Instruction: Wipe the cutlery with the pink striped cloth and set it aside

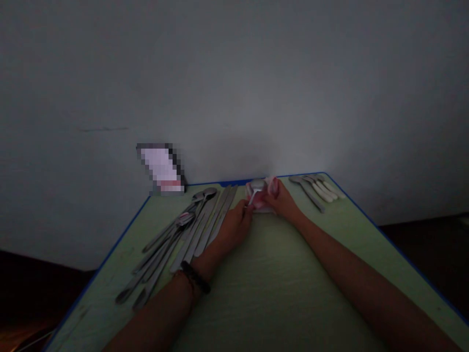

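Note:
A metal spoon (pixel 257 185) is held bowl up by its handle in my left hand (pixel 236 222), whose fingers are closed on it. Behind and beside the bowl is a pink and white cloth (pixel 273 186). My right hand (pixel 285 201) grips the cloth on its right side, fingers closed. Just left of my left hand lie several long flat metal knives (pixel 205 222), side by side. Further left is a loose pile of spoons and other cutlery (pixel 161 247), partly overlapping. The dim light blurs fine detail of the fingers.
A green table (pixel 278 293) with a blue edge stands against a grey wall (pixel 234 88). At its back left a pixelated phone-like device (pixel 161 168) leans upright. On the right lie a metal spoon (pixel 308 193) and several white-handled utensils (pixel 324 190).

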`<state>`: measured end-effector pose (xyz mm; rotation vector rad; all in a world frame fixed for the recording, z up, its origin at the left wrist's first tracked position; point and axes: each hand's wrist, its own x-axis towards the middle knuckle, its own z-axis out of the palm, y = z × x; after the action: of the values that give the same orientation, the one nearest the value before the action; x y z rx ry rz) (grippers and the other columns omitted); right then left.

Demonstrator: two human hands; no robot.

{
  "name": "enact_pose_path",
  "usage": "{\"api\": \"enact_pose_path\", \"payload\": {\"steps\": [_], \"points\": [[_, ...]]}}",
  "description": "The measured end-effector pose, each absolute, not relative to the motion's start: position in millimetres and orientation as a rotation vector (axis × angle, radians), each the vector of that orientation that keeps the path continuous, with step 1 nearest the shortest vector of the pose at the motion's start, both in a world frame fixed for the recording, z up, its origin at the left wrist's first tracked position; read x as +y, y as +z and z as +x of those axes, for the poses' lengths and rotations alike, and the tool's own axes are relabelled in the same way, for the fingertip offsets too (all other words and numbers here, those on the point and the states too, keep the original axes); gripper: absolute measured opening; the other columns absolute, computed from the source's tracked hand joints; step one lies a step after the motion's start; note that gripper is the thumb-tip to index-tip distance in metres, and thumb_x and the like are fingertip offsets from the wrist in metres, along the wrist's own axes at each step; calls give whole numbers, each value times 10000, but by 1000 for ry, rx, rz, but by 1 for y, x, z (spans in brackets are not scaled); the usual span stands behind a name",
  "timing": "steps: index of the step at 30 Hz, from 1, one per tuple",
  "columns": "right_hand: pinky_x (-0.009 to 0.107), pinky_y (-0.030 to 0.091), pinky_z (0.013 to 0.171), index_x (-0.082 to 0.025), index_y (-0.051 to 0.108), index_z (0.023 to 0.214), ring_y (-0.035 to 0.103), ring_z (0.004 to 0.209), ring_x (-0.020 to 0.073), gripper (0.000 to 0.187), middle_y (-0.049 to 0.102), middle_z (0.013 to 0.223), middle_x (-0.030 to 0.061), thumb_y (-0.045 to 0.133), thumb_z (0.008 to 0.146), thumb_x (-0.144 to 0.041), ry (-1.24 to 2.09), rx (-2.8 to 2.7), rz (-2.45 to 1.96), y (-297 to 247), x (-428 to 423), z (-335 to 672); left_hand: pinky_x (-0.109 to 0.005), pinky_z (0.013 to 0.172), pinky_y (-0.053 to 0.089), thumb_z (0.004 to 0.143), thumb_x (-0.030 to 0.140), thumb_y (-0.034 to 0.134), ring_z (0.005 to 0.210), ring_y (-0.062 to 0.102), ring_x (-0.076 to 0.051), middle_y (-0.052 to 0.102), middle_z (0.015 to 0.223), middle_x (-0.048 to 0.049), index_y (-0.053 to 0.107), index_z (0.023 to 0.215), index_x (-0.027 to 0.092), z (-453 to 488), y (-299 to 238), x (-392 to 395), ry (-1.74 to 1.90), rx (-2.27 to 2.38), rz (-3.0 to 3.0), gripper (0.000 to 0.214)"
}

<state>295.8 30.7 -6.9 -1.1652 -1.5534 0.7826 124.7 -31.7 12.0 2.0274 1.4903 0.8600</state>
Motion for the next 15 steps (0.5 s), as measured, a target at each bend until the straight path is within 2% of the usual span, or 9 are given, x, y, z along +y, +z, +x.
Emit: {"api": "enact_pose_path", "payload": {"steps": [3,5,11,15], "points": [[326,430,725,-195,535,924,536,774,185,231,603,856,33,482,735,-316,744,-1454,-1232,-10,35,298,-252,592,385,927,370,336,656,587,-160,639,744,-33,557,959,170,126,13,-34,834,1523,2113,299],[322,428,709,-191,528,872,530,755,183,199,591,826,33,447,753,-329,722,-1368,-1275,-10,37,299,-257,610,387,928,371,340,684,602,-168,654,771,-38,565,962,180,127,13,-36,764,1553,2173,297],[336,423,779,-195,503,956,530,822,187,291,587,915,40,523,714,-355,727,-1222,-1200,-14,43,301,-257,618,390,934,383,328,711,615,-174,667,808,-44,572,1014,196,126,10,-37,667,1546,2232,318],[331,436,770,-194,506,984,545,826,183,336,599,916,31,545,692,-353,874,-1107,-1087,-19,47,301,-262,606,387,937,379,323,691,608,-181,659,794,-50,564,988,187,125,9,-37,718,1533,2239,312]]}}
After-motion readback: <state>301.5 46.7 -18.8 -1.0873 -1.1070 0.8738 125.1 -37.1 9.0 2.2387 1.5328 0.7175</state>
